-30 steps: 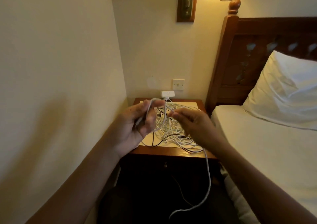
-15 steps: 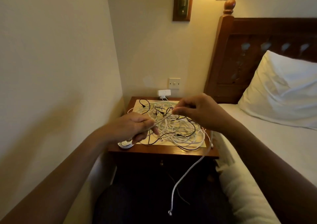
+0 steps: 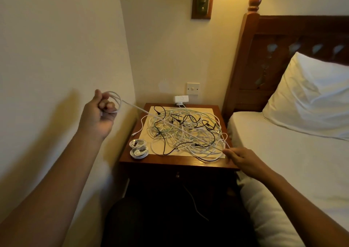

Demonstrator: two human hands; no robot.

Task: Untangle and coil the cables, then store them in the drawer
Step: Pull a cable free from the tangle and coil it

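Cable [image 3: 136,107] under work is a white lead drawn taut between both hands. Left hand [image 3: 98,114]: fingers [image 3: 105,105] curled round a small starter coil [image 3: 115,101], raised beside the wall. Two finished coils [image 3: 138,148] lie on the bench [image 3: 170,161], below and right of those fingers. The tangle [image 3: 188,133] lies under the taut lead, between the two sets of fingers. Right hand [image 3: 243,159]: fingers [image 3: 228,152] pinch the lead just beyond the tangle. Recommended: let the lead slide through a light right-hand pinch, lay equal loops into the left grip, and lift clear of the black leads to prevent snagging. The drawer [image 3: 177,175], below the right fingers, appears closed.
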